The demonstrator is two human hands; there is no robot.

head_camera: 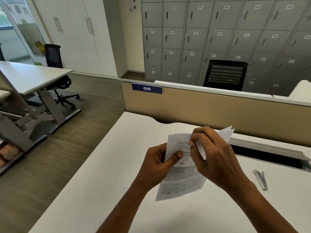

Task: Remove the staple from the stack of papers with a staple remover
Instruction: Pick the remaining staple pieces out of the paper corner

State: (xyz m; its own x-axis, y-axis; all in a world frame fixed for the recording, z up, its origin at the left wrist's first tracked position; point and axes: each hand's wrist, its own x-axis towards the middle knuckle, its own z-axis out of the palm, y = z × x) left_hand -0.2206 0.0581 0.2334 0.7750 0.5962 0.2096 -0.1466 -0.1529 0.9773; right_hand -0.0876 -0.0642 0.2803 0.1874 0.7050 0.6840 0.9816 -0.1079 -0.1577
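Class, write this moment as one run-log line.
left hand: holds papers | right hand: pinches papers near top | staple remover: lying on desk, untouched

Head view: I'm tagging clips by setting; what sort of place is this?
Likely a shared office: numbered grey lockers on the far wall, a desk divider with a 010 sign, and a black office chair behind it.

Bare left grip (157, 163) and right grip (217, 155); forearms (127, 204) bare; nails seemingly short.
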